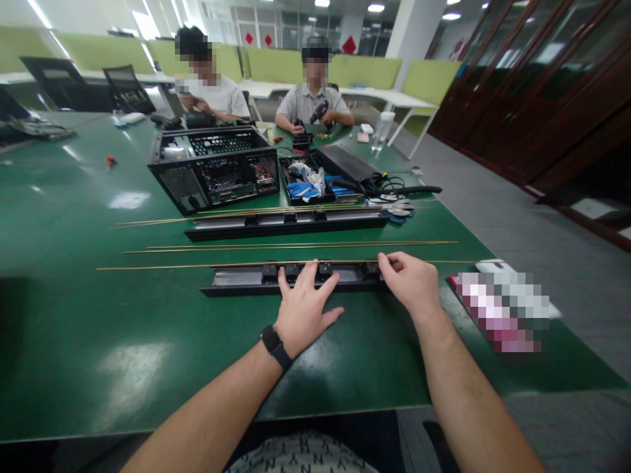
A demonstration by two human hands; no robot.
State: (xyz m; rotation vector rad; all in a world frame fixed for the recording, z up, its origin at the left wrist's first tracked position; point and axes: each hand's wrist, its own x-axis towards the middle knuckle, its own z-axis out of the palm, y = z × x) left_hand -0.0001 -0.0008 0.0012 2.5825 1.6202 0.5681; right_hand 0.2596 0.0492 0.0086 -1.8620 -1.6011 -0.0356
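Observation:
A long black rail (236, 278) with several small black blocks on it lies across the green table (98, 315) in front of me. My left hand (303, 309) rests on its middle with fingers spread flat over the blocks. My right hand (410, 281) is at the rail's right end, fingers curled and pinching there; what they hold is too small to make out. A thin brass rod (162, 267) runs along the rail's far edge. A black watch sits on my left wrist.
A second black rail (286, 223) and more brass rods (296, 246) lie further back. Behind them stand an open computer case (214, 167), a tray of tools (310, 180) and cables. Two people sit at the table's far end. A blurred object (503, 309) lies to the right.

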